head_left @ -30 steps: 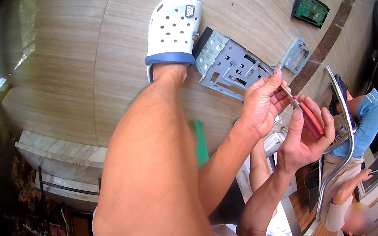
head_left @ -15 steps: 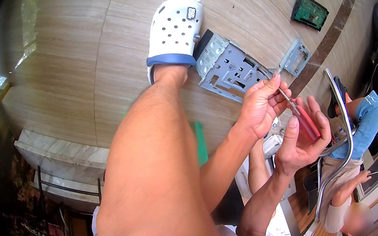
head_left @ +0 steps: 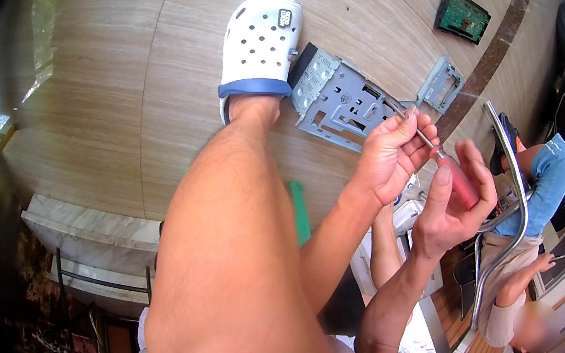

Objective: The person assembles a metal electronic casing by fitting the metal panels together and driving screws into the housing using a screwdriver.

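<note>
A screwdriver with a translucent red handle [head_left: 463,185] runs diagonally between my hands. My left hand [head_left: 394,153] pinches its metal shaft between thumb and fingers. My right hand [head_left: 448,215] is round the handle, thumb on one side and fingers on the other. The shaft points up and left toward the near right corner of a grey metal device chassis [head_left: 340,101], which has slots and cutouts and lies on the floor against my shoe. Whether the tip touches a screw there cannot be made out, since my fingers cover part of that corner.
My white clog [head_left: 259,44] with blue trim stands left of the chassis. A small metal bracket [head_left: 440,86] and a green circuit board in a black frame [head_left: 463,15] lie to the right. A chrome chair frame [head_left: 511,175] and a seated person [head_left: 516,274] are at the far right.
The fingers of my right hand have shifted round the red handle, which has turned slightly. My left hand keeps its pinch on the shaft; the chassis stays in place.
</note>
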`<state>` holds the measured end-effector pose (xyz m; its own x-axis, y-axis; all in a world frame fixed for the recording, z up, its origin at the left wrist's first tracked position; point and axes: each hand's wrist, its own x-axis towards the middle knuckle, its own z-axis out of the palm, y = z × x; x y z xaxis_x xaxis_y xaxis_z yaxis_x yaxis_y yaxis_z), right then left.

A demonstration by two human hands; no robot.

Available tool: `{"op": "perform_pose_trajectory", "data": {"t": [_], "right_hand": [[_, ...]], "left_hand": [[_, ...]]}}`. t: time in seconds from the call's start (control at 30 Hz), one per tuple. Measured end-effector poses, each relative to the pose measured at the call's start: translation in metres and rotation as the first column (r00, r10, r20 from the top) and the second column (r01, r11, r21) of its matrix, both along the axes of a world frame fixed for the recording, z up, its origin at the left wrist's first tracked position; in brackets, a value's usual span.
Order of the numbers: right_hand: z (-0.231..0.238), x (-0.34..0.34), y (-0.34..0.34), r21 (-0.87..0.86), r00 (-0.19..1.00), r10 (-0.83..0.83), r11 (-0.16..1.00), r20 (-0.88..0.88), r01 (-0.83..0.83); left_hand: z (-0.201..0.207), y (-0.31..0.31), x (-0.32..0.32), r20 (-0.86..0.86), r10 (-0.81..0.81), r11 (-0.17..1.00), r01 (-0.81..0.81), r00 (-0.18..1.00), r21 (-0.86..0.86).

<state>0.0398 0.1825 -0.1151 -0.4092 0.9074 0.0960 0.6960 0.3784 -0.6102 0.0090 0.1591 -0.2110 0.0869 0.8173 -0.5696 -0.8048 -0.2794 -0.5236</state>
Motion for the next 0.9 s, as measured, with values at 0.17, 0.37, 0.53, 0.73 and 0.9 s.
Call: {"op": "perform_pose_trajectory", "data": {"t": [0.17,0.37,0.53,0.73,0.9], "right_hand": [[-0.003,0.006,-0.005,-0.093,0.987,-0.002,0.996,-0.159,-0.013],[0.002,0.003,-0.001,0.14,0.955,-0.097,0.988,0.281,0.059],[0.003,0.002,0.005,0.031,0.978,-0.083,0.996,0.192,0.079],[-0.001,0.0,0.0,-0.098,0.994,0.025,0.995,-0.102,-0.035],[0.003,0.003,0.001,-0.056,0.998,-0.042,0.997,0.055,0.045]], "left_hand": [[0.004,0.005,-0.005,-0.008,-0.193,0.973,0.19,0.981,-0.13],[0.013,0.005,-0.013,0.117,0.011,0.997,-0.002,0.993,-0.083],[0.002,-0.001,0.0,0.045,0.022,0.999,-0.021,0.999,-0.033],[-0.001,0.002,0.0,-0.011,-0.14,0.983,0.138,0.99,-0.12],[0.003,0.003,-0.005,0.025,-0.029,0.999,0.03,0.999,-0.014]]}}
